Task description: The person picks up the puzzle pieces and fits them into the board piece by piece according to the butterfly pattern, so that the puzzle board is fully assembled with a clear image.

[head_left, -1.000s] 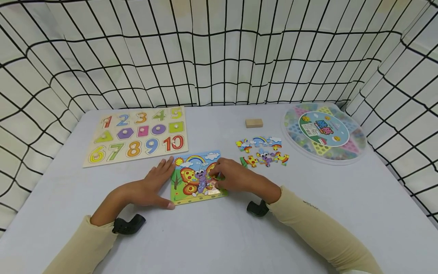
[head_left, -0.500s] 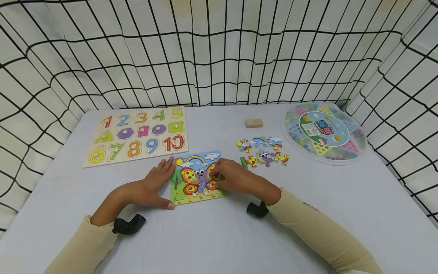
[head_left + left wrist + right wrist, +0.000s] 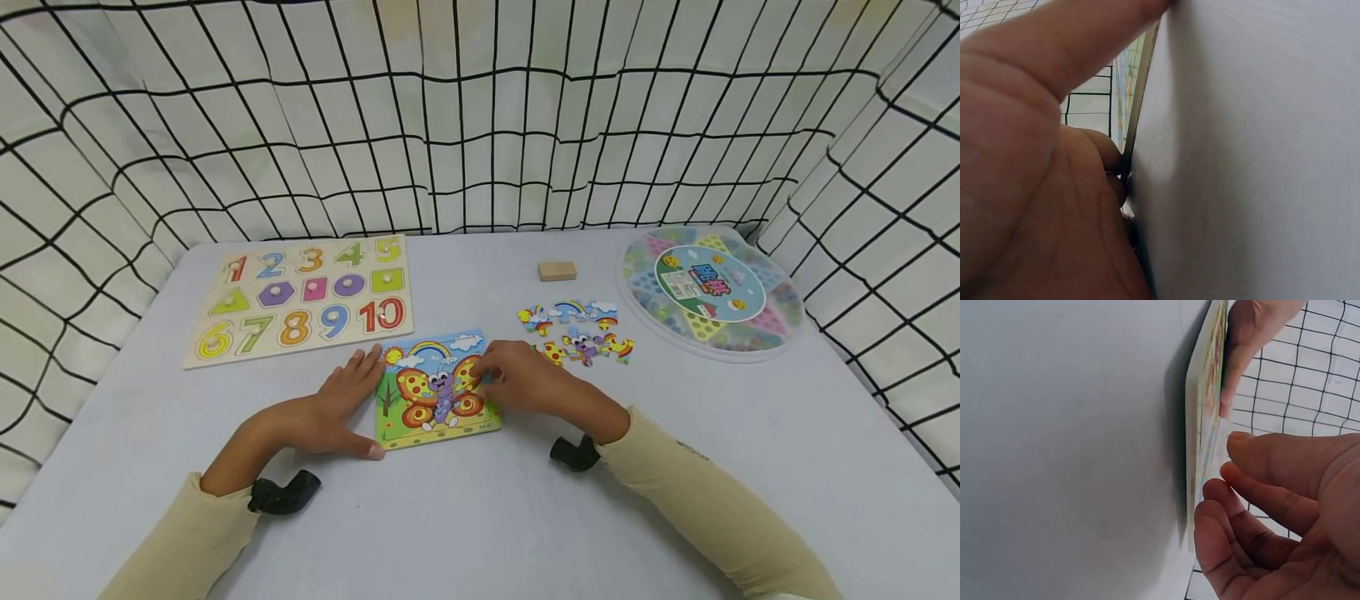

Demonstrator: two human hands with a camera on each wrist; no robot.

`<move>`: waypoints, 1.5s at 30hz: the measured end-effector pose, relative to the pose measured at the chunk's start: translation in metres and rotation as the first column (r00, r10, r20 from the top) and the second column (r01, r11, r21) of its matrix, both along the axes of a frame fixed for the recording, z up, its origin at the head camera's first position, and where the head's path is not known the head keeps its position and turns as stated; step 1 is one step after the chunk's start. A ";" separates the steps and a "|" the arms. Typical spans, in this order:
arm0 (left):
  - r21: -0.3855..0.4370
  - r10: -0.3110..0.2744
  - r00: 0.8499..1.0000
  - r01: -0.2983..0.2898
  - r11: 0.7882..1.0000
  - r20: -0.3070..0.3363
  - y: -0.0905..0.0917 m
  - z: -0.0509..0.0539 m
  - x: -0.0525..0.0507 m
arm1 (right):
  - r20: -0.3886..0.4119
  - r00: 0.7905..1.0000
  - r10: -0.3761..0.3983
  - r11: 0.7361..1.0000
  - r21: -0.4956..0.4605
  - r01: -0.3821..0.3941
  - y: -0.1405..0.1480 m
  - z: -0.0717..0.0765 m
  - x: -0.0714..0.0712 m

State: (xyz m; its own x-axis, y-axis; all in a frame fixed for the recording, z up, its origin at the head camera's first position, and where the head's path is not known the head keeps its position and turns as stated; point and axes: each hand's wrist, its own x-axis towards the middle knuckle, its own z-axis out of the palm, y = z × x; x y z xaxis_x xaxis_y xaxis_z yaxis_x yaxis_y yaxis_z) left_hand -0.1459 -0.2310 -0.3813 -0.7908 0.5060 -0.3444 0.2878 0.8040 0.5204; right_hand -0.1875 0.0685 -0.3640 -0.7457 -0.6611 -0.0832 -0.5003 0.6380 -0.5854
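Note:
A butterfly jigsaw puzzle (image 3: 439, 404) lies flat on the white table, its picture filled in where I can see it. My left hand (image 3: 333, 408), fingers stretched out, rests along the puzzle's left edge with the thumb at its lower left corner. At the right edge is my right hand (image 3: 525, 377), its fingers loosely bent over the right wing and hiding part of it. The right wrist view shows thumb and fingers of the right hand (image 3: 1266, 506) apart, with no piece visible between them. Right of the puzzle, several loose jigsaw pieces (image 3: 581, 344) lie in two rows.
A wooden number and shape board (image 3: 296, 302) lies at the back left. Toward the back sits a small wooden block (image 3: 557, 271). A round, clear-rimmed board game box (image 3: 708, 292) is at the back right. Black netting (image 3: 480, 137) encloses the table's back and sides.
The right hand has drawn slightly back to the right and up, uncovering the lower right wing and the puzzle's lower right corner. My left hand stays in place.

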 end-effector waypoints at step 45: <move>0.005 -0.008 1.000 0.008 1.000 -0.002 -0.001 0.000 0.001 | -0.061 0.992 -0.109 0.981 -0.166 0.098 0.081 -0.008 -0.022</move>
